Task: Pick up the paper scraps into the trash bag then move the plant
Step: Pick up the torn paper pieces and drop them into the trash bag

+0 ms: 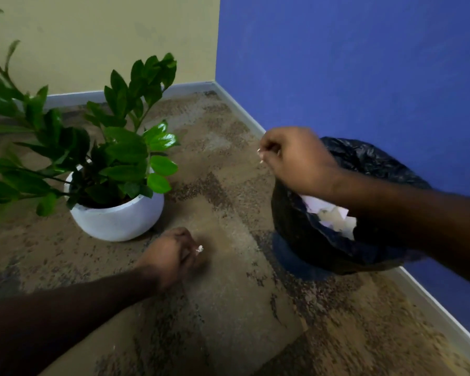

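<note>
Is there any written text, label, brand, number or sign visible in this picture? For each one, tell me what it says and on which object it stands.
None: no text can be read anywhere in this view.
White pot: plain, no label or brand.
Black trash bag: no print visible.
Paper scraps in the bag: white, no writing can be made out.
Scrap in the left hand: too small to show anything.
Walls: bare, no sign.

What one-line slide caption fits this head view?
Left hand pinches a paper scrap off the carpet beside the potted plant; right hand holds the trash bag rim.
</note>
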Available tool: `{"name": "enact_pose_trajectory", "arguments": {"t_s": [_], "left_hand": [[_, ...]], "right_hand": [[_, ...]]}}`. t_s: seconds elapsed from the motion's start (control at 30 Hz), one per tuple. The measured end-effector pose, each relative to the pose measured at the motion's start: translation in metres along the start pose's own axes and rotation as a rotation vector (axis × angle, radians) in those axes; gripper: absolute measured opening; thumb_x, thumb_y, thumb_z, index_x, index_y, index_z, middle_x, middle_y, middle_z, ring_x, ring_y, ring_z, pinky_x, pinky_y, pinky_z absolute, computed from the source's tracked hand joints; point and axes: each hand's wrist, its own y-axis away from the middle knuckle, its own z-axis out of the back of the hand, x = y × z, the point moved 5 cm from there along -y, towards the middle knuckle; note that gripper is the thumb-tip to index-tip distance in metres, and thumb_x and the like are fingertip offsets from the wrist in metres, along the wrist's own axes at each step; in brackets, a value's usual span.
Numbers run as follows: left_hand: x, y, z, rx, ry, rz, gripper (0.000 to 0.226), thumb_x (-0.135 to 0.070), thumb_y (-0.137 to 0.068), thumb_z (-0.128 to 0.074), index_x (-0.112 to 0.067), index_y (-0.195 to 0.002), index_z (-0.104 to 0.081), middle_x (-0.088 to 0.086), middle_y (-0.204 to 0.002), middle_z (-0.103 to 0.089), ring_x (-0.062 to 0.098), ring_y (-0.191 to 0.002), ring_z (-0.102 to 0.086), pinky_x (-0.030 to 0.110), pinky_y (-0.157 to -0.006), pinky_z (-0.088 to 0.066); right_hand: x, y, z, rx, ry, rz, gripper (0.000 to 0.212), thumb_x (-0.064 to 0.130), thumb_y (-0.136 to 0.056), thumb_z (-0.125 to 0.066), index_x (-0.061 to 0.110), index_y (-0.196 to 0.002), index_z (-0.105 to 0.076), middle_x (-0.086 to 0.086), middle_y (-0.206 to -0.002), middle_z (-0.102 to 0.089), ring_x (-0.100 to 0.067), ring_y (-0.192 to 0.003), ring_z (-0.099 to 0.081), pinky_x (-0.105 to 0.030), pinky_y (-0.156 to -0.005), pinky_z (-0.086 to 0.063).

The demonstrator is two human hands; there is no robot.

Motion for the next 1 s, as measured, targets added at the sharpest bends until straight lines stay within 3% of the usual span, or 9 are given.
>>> {"name": "enact_pose_trajectory", "arguments": {"t_s": [0.1, 0.3, 0.43, 0.5, 0.6, 0.77, 0.9, 1.0], "left_hand": [[-0.014, -0.015, 0.012, -0.085, 0.037, 0.026, 0.008, -0.029, -0.085, -0.064, -0.025, -0.079, -0.069, -0.012, -0.083, -0.059, 0.004, -0.074, -0.055, 0.017, -0.062, -0.039], [-0.065, -0.055, 0.044, -0.297, 0.239, 0.108, 0.021, -0.028, -0.087, -0.068, -0.018, -0.069, -0.064, -0.004, -0.075, -0.059, 0.008, -0.068, -0.057, 0.023, -0.06, -0.041], [-0.114, -0.081, 0.073, -0.404, 0.343, 0.082, 0.019, -0.025, -0.086, -0.07, -0.013, -0.073, -0.064, 0.002, -0.077, -0.059, 0.009, -0.068, -0.056, 0.016, -0.057, -0.039], [-0.137, -0.09, 0.083, -0.428, 0.385, 0.045, 0.017, -0.027, -0.087, -0.069, -0.015, -0.075, -0.066, -0.001, -0.081, -0.059, 0.01, -0.07, -0.057, 0.019, -0.058, -0.04], [-0.166, -0.098, 0.093, -0.427, 0.449, -0.006, 0.014, -0.027, -0.087, -0.068, -0.02, -0.076, -0.065, -0.005, -0.087, -0.06, 0.008, -0.074, -0.057, 0.015, -0.06, -0.041], [-0.193, -0.105, 0.096, -0.422, 0.482, -0.027, 0.017, -0.027, -0.085, -0.071, -0.028, -0.07, -0.063, -0.012, -0.084, -0.058, 0.005, -0.071, -0.056, 0.007, -0.058, -0.04], [-0.214, -0.116, 0.088, -0.384, 0.506, -0.035, 0.018, -0.028, -0.083, -0.073, -0.028, -0.068, -0.063, -0.008, -0.087, -0.06, 0.007, -0.074, -0.058, 0.019, -0.065, -0.048], [-0.233, -0.129, 0.08, -0.378, 0.47, -0.067, 0.014, -0.03, -0.082, -0.073, -0.024, -0.07, -0.068, -0.008, -0.085, -0.058, 0.002, -0.074, -0.055, 0.017, -0.065, -0.042]], "right_hand": [[-0.036, 0.005, 0.035, -0.169, 0.037, -0.118, 0.009, 0.014, -0.087, -0.062, 0.015, -0.084, -0.07, 0.007, -0.074, -0.063, -0.012, -0.07, -0.057, -0.024, -0.065, -0.042], [-0.099, 0.036, 0.065, -0.301, 0.007, -0.392, 0.008, 0.014, -0.084, -0.065, 0.012, -0.078, -0.071, 0.006, -0.062, -0.058, -0.013, -0.061, -0.055, -0.021, -0.055, -0.036], [-0.123, 0.058, 0.061, -0.192, -0.027, -0.509, 0.014, 0.005, -0.083, -0.063, 0.012, -0.073, -0.07, 0.01, -0.058, -0.058, -0.007, -0.053, -0.054, -0.02, -0.051, -0.042], [-0.135, 0.068, 0.055, -0.071, -0.093, -0.578, 0.018, 0.0, -0.083, -0.063, 0.015, -0.074, -0.068, 0.001, -0.064, -0.067, -0.018, -0.055, -0.063, -0.027, -0.054, -0.052], [-0.147, 0.074, 0.051, 0.042, -0.14, -0.649, 0.022, -0.003, -0.083, -0.065, 0.018, -0.076, -0.066, -0.007, -0.073, -0.07, -0.022, -0.055, -0.065, -0.024, -0.05, -0.048], [-0.149, 0.072, 0.054, 0.006, -0.194, -0.653, 0.021, -0.002, -0.083, -0.065, 0.017, -0.077, -0.065, -0.014, -0.077, -0.072, -0.026, -0.06, -0.066, -0.038, -0.065, -0.057], [-0.147, 0.071, 0.055, -0.037, -0.209, -0.633, 0.016, 0.001, -0.084, -0.066, 0.016, -0.079, -0.066, -0.013, -0.075, -0.071, -0.024, -0.057, -0.064, -0.03, -0.058, -0.053], [-0.147, 0.073, 0.055, -0.067, -0.198, -0.647, 0.011, 0.003, -0.085, -0.064, 0.013, -0.081, -0.068, -0.01, -0.073, -0.071, -0.02, -0.052, -0.063, -0.023, -0.049, -0.047]]}}
